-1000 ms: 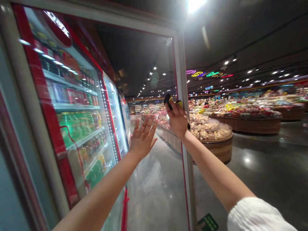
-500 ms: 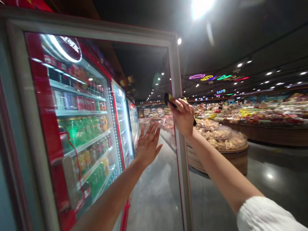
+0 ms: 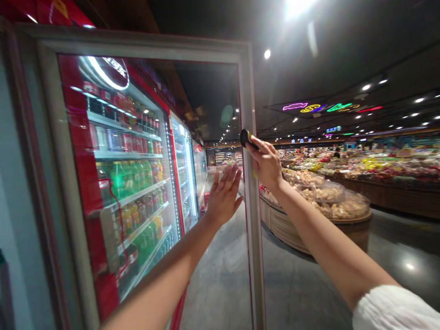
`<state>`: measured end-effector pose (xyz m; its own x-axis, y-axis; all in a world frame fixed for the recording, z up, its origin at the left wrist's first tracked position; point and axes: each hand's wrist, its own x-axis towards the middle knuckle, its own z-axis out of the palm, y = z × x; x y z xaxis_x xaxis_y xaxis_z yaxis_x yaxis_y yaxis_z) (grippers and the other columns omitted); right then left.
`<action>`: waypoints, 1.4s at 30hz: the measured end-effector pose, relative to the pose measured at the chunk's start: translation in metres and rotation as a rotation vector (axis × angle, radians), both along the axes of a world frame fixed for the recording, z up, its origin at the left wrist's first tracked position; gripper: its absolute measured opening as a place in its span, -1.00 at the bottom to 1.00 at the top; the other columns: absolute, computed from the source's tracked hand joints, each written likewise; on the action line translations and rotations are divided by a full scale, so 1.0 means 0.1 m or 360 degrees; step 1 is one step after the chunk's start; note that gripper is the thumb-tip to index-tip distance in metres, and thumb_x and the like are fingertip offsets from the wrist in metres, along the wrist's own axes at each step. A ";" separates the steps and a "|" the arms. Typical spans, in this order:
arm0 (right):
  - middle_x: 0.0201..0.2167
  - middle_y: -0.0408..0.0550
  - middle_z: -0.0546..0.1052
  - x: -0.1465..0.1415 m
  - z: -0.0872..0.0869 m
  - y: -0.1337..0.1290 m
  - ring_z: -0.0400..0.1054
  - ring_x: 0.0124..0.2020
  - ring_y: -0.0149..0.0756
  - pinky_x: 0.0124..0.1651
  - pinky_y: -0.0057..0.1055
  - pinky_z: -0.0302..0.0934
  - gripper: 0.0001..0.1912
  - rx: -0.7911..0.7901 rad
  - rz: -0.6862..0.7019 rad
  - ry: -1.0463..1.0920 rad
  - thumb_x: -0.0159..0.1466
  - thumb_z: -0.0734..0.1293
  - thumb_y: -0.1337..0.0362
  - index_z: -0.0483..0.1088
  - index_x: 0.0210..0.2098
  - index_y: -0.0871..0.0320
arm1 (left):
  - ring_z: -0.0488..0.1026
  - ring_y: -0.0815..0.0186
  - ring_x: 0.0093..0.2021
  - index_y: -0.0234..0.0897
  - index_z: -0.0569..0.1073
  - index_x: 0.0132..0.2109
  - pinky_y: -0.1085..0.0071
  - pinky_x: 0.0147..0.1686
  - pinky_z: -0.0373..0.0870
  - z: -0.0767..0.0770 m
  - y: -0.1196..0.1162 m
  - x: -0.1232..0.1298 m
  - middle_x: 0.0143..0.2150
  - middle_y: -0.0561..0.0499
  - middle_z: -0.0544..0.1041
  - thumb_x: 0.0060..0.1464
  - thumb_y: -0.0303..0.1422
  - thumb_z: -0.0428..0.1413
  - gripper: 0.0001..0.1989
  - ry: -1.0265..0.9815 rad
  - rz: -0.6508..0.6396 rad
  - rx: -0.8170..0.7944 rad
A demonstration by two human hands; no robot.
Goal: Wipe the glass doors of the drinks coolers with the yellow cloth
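Note:
A glass door with a grey metal frame stands open in front of me. My left hand lies flat with spread fingers against the pane, near the frame's right upright. Higher up, my right hand grips a black-and-yellow pad-like thing and presses it to that upright. Its rounded black end sticks out past my fingertips, and most of the rest is hidden in my palm, so its exact kind cannot be told.
Through the glass shows a red drinks cooler with shelves of bottles and cans. More lit coolers stretch away behind it. On the right is a rounded wooden display stand with packaged food, and further produce displays lie beyond.
The view has shifted a little, so the coolers and displays sit further right. My right hand's black-and-yellow thing has turned slightly on the frame upright; my left hand stays flat on the glass.

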<state>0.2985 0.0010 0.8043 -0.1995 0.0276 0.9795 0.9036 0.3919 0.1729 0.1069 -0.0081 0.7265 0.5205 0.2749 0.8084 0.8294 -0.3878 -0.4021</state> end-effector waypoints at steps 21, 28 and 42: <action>0.29 -0.11 0.45 0.06 -0.04 0.03 0.30 0.23 -0.09 0.27 -0.08 0.25 -0.53 -0.0095 0.0320 -0.0024 0.35 0.25 0.47 0.51 0.15 -0.03 | -0.19 0.03 0.55 -0.39 -0.10 0.50 -0.06 0.47 -0.14 -0.30 -0.24 0.17 0.56 -0.23 -0.08 0.31 -0.14 0.00 -0.22 -0.0064 0.0184 -0.0274; 0.29 -0.10 0.45 0.01 -0.47 -0.16 0.28 0.24 -0.09 0.27 -0.10 0.21 -0.60 -0.0144 0.0243 -0.0063 0.37 0.26 0.42 0.53 0.11 -0.02 | -0.14 -0.01 0.54 -0.37 -0.11 0.50 -0.08 0.45 -0.06 -0.35 -0.35 0.20 0.55 -0.27 -0.07 0.29 -0.19 0.04 -0.20 -0.0058 0.0210 -0.0317; 0.30 -0.20 0.42 0.07 1.02 -0.04 0.29 0.18 -0.09 0.24 -0.01 0.27 -0.54 0.0121 0.0389 -0.0056 0.40 0.18 0.41 0.45 0.21 0.00 | -0.18 0.09 0.55 -0.37 -0.23 0.52 -0.02 0.48 -0.09 -0.26 -0.58 0.35 0.55 -0.24 -0.05 0.23 -0.15 0.14 -0.05 -0.0073 0.0213 -0.0169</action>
